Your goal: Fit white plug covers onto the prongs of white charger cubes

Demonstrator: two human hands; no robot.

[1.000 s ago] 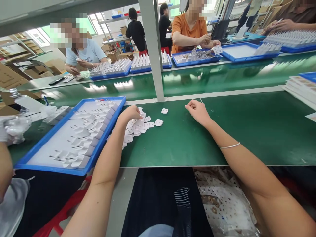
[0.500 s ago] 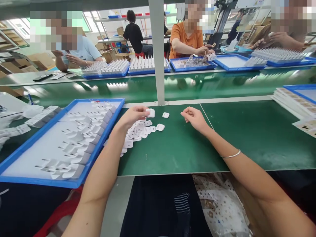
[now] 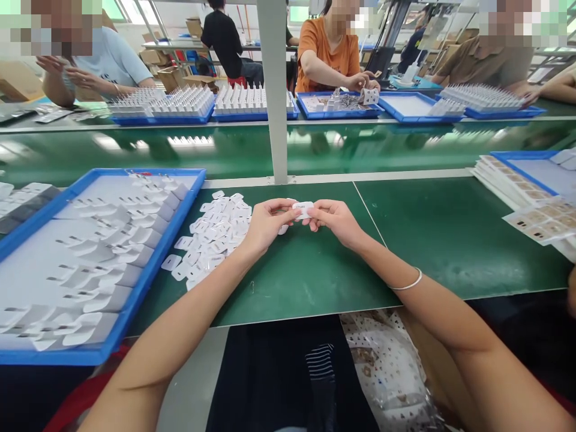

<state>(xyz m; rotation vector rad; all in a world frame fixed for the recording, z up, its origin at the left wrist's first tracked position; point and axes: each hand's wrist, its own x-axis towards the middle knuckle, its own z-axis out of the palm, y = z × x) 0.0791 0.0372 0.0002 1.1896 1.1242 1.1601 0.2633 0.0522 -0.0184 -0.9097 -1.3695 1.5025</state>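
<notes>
Tabletop [image 3: 315,270], green: bare room right of the fingers [image 3: 322,214] and nearer, to the front edge; pale rail [image 3: 324,178] along the back, beyond the fingers. Blue-rimmed tray [image 3: 156,264]: left of the fingers, past the pile. Pile of white tabs [image 3: 220,228]: just left of the fingers. Left hand [image 3: 266,223], right hand [image 3: 339,222]: fingers clamped on one tab. Held tab [image 3: 303,209], between the fingertips: white, small, round-cornered.

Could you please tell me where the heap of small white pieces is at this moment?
In the head view, the heap lies left of centre on the green table, between the left blue tray and the left hand.
</notes>
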